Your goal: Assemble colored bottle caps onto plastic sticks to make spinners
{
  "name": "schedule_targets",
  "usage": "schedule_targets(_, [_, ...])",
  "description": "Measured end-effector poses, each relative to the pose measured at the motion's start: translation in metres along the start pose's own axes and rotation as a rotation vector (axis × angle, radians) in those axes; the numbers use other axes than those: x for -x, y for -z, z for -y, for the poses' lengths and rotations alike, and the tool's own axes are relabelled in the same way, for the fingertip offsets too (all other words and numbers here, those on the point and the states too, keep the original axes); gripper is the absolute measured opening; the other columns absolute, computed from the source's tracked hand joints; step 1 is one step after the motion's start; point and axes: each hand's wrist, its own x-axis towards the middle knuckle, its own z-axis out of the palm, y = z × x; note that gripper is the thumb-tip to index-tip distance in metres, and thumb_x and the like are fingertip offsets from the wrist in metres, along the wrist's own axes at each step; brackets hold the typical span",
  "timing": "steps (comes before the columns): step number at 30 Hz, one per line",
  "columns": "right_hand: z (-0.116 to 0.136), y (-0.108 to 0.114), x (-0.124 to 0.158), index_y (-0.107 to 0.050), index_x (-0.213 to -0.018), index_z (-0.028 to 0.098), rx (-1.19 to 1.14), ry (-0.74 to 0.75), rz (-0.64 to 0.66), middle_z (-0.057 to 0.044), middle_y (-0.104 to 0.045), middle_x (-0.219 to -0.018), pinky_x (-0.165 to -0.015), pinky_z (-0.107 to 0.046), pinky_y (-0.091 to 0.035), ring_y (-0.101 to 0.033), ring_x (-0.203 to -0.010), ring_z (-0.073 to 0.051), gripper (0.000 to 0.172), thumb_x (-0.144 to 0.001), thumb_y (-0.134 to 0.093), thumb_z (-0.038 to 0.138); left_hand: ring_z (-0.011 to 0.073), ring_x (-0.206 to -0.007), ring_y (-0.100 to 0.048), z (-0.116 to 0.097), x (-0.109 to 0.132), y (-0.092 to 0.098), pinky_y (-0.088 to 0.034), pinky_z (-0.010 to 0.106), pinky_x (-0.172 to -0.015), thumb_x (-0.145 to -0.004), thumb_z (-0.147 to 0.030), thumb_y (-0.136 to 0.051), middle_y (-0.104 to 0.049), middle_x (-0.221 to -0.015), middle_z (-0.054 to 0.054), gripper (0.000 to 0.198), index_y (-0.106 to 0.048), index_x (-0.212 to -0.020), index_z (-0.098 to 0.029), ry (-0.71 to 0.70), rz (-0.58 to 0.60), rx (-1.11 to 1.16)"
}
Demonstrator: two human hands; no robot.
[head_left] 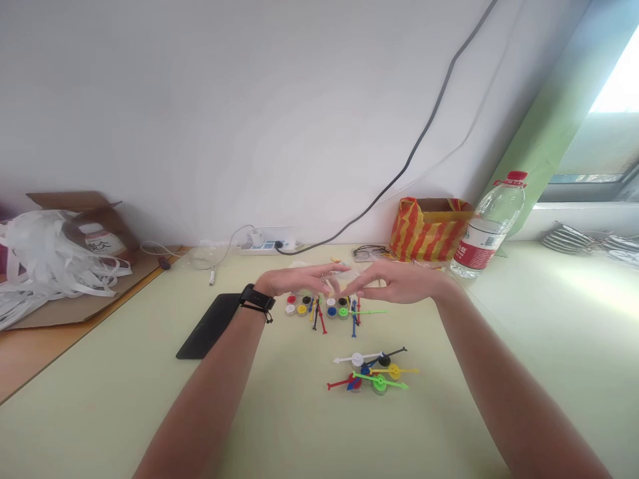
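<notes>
Head view, multicoloured round discs (332, 311), slim arrows (372, 312), bright arrow-topped spinners (380, 382).

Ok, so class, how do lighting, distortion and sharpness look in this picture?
Head view: glare washes out the bright glass window at upper right; head view: the clear plastic red-capped bottle tilts, probably from wide-angle distortion; head view: the small lime-green plastic arrow spinner looks soft, its fine detail lost.

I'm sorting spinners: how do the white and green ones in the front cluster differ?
The white spinner sits farther back; the green spinner sits nearer the person. The white spinner's arrow points left; the green spinner's points right. Both have an arrow across a round base.
</notes>
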Motion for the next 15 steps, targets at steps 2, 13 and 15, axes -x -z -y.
schedule_targets(2, [-0.003,0.001,0.002,-0.079,-0.114,0.031,0.037,-0.023,-0.032,-0.002,-0.077,-0.117,-0.086,-0.031,-0.05,-0.069,-0.105,-0.023,0.028,-0.093,-0.063,0.04,0.0238,-0.114,-0.063,0.001,0.003,0.004,-0.045,0.036,-0.1,-0.089,-0.04,-0.069,-0.07,-0.121,0.004,0.065,-0.049,-0.15,-0.037,0.011,-0.038,-0.036])
schedule_targets(13, [0.001,-0.033,-0.011,-0.069,-0.083,0.023,0.306,-0.312,0.168,-0.005,-0.071,-0.097,-0.061,-0.028,-0.041,-0.064,-0.083,-0.021,0.004,-0.079,-0.071,0.023,0.0225,-0.101,-0.067,0.032,0.02,0.024,-0.05,0.04,-0.093,-0.086,-0.034,-0.074,-0.06,-0.118,0.008,0.091,-0.023,-0.161,-0.039,-0.056,-0.314,0.064])
schedule_targets(15, [0.009,-0.053,-0.025,-0.07,-0.081,0.022,0.271,-0.298,0.369,-0.003,-0.072,-0.095,-0.058,-0.026,-0.04,-0.063,-0.08,-0.019,0.009,-0.074,-0.077,0.023,0.0212,-0.1,-0.067,0.031,0.019,0.02,-0.05,0.04,-0.092,-0.081,-0.03,-0.079,-0.059,-0.12,0.007,0.106,-0.013,-0.162,-0.043,-0.073,-0.327,0.052])
